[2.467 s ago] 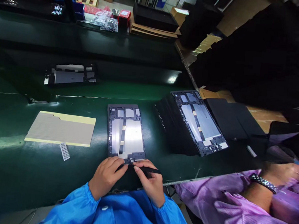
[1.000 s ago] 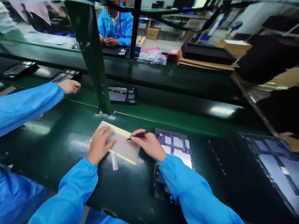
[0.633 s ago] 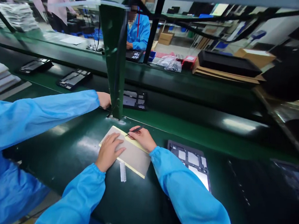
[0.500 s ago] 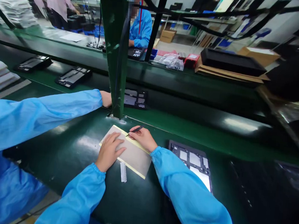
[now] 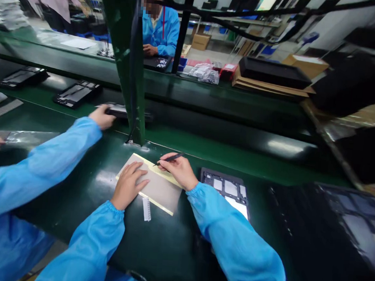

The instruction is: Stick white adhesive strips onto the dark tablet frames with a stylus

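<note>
My left hand (image 5: 128, 185) lies with its fingers spread on a grey sheet (image 5: 162, 193) with pale yellow edges, pressing it to the green bench. Pinched in my right hand (image 5: 182, 171) is a pair of black tweezers (image 5: 174, 157), its fine tip at the sheet's upper yellow edge. Whether the tip grips anything is too small to tell. A small white strip (image 5: 146, 209) lies just below the sheet, near my left hand. To the right of my right hand sits a dark device frame (image 5: 224, 184) with pale panels, partly covered by my sleeve.
A neighbour's hand (image 5: 102, 117) at the left holds a dark device part (image 5: 120, 110) behind the green post (image 5: 136, 110). More device frames (image 5: 77, 93) lie along the far strip. Another dark panel (image 5: 353, 223) stands at the right. A co-worker (image 5: 165, 30) sits opposite.
The view has shifted slightly right. The neighbour's hand has moved left from behind the post with a device part in it. Another hand has appeared at the left edge. My hands stay at the sheet.
</note>
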Motion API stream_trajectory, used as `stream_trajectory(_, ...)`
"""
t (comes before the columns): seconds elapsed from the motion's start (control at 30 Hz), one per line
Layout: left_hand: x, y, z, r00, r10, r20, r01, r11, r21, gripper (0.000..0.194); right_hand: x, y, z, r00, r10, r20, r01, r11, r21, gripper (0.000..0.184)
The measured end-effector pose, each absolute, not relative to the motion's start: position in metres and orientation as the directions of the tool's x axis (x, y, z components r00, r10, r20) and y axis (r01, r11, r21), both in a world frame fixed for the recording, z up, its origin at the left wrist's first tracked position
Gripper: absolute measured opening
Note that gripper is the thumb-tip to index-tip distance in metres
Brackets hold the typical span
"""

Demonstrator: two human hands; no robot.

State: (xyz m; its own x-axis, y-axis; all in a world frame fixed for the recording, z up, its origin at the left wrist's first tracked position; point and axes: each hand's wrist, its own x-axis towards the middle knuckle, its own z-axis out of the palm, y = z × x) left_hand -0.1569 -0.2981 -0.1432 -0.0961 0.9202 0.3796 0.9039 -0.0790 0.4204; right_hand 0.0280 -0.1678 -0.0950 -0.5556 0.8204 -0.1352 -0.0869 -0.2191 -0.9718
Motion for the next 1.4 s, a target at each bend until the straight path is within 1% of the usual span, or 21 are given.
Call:
stream_trajectory(0.07, -0.157, -0.299, -0.135, -0.096, 0.895, 0.435, 0.903, -0.105, 0.416, 0.020, 0.074, -0.181, -0.076, -0.527, 0.847, -0.062, -0.067, -0.114, -0.991, 0.032)
stream_trajectory(0.13, -0.148, -0.304, -0.121, -0.108, 0.834, 0.541, 0.906, -0.142, 0.399, 0.014, 0.129, -0.200, -0.063, -0.516, 0.857, -0.013, 0.014, -0.006, -1.000, 0.027)
stream_trajectory(0.2, -0.124, -0.314, -0.105, -0.092, 0.766, 0.637, 0.896, -0.215, 0.389, 0.007, 0.183, -0.224, -0.059, -0.512, 0.859, -0.025, 0.119, 0.042, -0.992, 0.023)
stream_trajectory(0.23, -0.107, -0.321, -0.097, -0.056, 0.748, 0.661, 0.874, -0.284, 0.395, 0.005, 0.207, -0.236, -0.061, -0.510, 0.859, -0.041, 0.154, 0.044, -0.987, 0.022)
stream_trajectory(0.27, -0.086, -0.329, -0.091, 0.003, 0.754, 0.656, 0.837, -0.361, 0.411, 0.007, 0.227, -0.248, -0.065, -0.507, 0.860, -0.055, 0.169, 0.036, -0.985, 0.020)
stream_trajectory(0.33, -0.040, -0.345, -0.086, 0.146, 0.789, 0.597, 0.729, -0.494, 0.474, 0.009, 0.257, -0.269, -0.077, -0.504, 0.861, -0.063, 0.144, 0.011, -0.990, 0.018)
stream_trajectory(0.4, 0.004, -0.357, -0.092, 0.229, 0.809, 0.541, 0.657, -0.538, 0.528, 0.009, 0.274, -0.285, -0.091, -0.511, 0.858, -0.045, 0.090, 0.001, -0.996, 0.015)
stream_trajectory(0.47, 0.034, -0.363, -0.105, 0.273, 0.830, 0.487, 0.643, -0.534, 0.550, 0.017, 0.281, -0.293, -0.102, -0.539, 0.842, -0.018, 0.061, 0.018, -0.998, 0.014)
stream_trajectory(0.53, 0.049, -0.364, -0.120, 0.301, 0.849, 0.434, 0.652, -0.515, 0.556, 0.022, 0.282, -0.297, -0.108, -0.579, 0.816, 0.010, 0.059, 0.054, -0.997, 0.014)
stream_trajectory(0.67, 0.048, -0.360, -0.134, 0.297, 0.874, 0.384, 0.647, -0.480, 0.593, 0.019, 0.282, -0.295, -0.111, -0.629, 0.776, 0.046, 0.089, 0.131, -0.987, 0.012)
stream_trajectory(0.83, 0.045, -0.360, -0.131, 0.271, 0.891, 0.364, 0.632, -0.450, 0.631, 0.018, 0.284, -0.292, -0.108, -0.669, 0.741, 0.057, 0.123, 0.186, -0.975, 0.010)
stream_trajectory(1.0, 0.046, -0.360, -0.129, 0.275, 0.890, 0.364, 0.636, -0.453, 0.625, 0.019, 0.284, -0.291, -0.106, -0.691, 0.722, 0.043, 0.154, 0.205, -0.967, 0.013)
stream_trajectory(1.4, 0.046, -0.360, -0.131, 0.272, 0.890, 0.365, 0.627, -0.452, 0.635, 0.020, 0.284, -0.290, -0.106, -0.719, 0.692, 0.066, 0.183, 0.279, -0.943, 0.017)
